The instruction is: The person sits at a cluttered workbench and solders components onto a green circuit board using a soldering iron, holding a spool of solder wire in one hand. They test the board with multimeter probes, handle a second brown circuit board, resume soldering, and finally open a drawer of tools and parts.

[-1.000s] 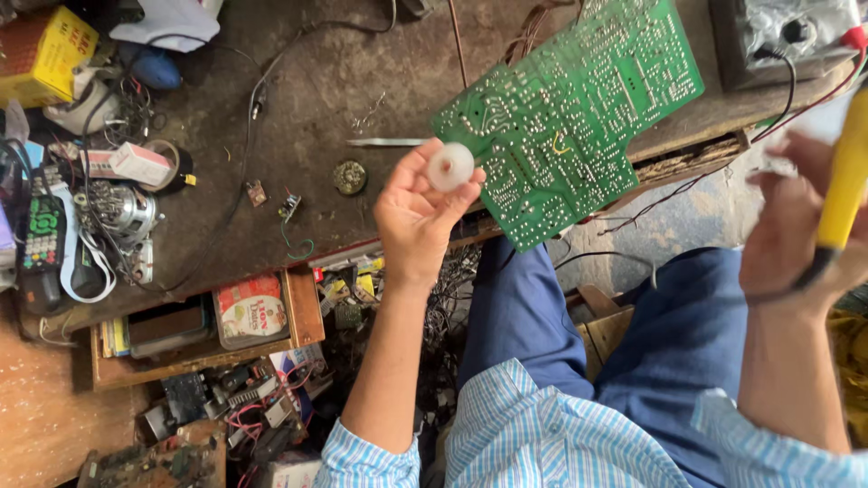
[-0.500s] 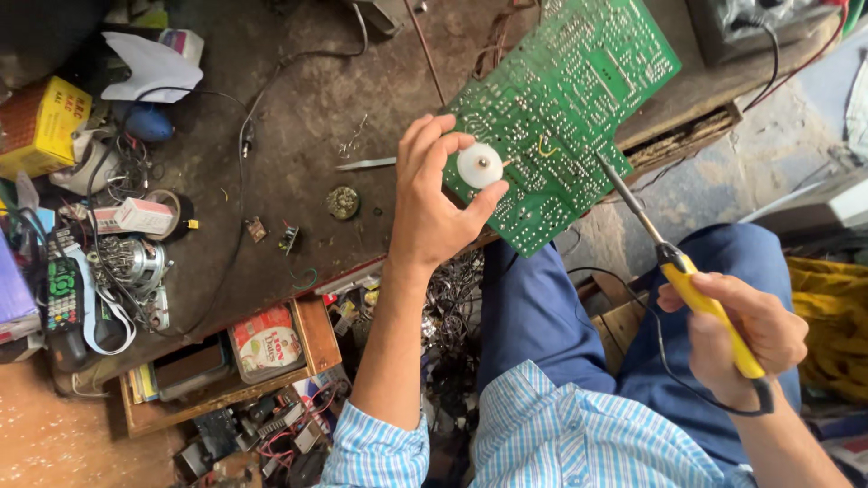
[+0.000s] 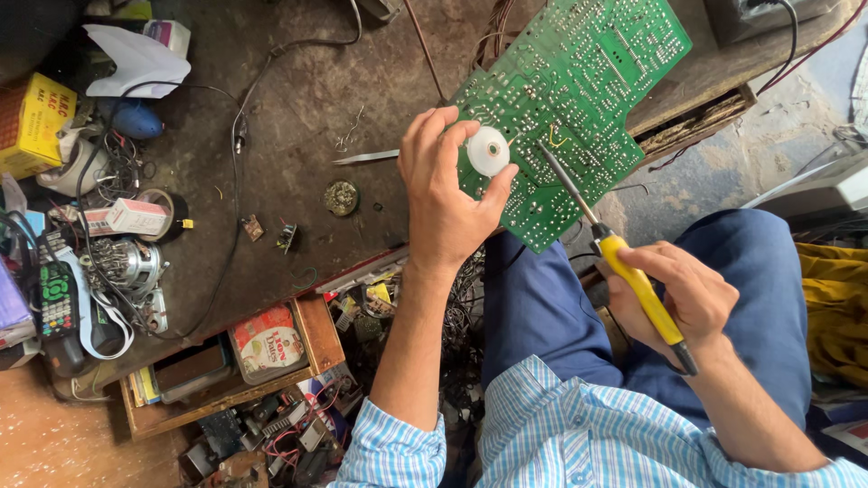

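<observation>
Since the earlier frame, the right hand [image 3: 683,294] has swung in from the far right, bringing the yellow-handled soldering iron [image 3: 615,258] so its metal tip now rests on the green circuit board [image 3: 579,99] at about 1 o'clock from centre. That hand is closed firmly around the yellow handle. At 12 o'clock from it, the left hand [image 3: 443,194] pinches a small white spool [image 3: 488,150] between thumb and fingers, just beside the iron's tip and over the board's lower edge. Beneath everything lies a dark, stained wooden workbench [image 3: 298,99], with tweezers [image 3: 366,157] and a round metal part [image 3: 342,198] at 9 o'clock from the left hand. Far left, at 9 o'clock, clutter piles up: a yellow box [image 3: 34,122], tangled wires and a remote control [image 3: 56,300]. An open drawer [image 3: 312,339] at 7 o'clock holds a flat tin [image 3: 267,343]. Bare concrete floor [image 3: 750,145] shows at 2 o'clock.
</observation>
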The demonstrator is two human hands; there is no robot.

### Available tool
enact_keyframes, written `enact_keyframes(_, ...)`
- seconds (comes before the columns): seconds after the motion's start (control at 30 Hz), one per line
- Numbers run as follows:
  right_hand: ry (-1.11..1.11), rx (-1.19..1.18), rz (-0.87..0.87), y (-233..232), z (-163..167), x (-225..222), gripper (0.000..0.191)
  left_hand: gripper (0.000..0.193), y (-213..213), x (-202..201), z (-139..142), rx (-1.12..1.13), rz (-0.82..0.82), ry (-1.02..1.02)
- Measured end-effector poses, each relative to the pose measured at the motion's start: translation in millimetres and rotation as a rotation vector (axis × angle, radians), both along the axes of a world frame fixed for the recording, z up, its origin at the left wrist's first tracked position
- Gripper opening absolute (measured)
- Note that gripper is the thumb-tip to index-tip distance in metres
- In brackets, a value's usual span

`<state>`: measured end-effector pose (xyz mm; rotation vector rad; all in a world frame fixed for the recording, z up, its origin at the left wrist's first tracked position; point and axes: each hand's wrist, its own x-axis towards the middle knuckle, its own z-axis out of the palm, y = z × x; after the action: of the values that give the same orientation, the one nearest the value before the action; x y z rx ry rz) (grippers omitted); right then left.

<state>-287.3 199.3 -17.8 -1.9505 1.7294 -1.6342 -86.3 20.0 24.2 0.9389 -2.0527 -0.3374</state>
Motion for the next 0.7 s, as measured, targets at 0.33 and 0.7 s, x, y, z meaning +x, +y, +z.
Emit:
enact_keyframes(0.33, 0.024, 0.021, -0.024, -16, 4, 11, 0.025, 0.06, 0, -2, -5, -0.002, 0.034, 0.003)
enact_keyframes(0.7, -0.11, 0.114, -0.035, -16, -2, 14, 0.025, 0.06, -1, -1, -2, 0.013, 0.044, -0.019)
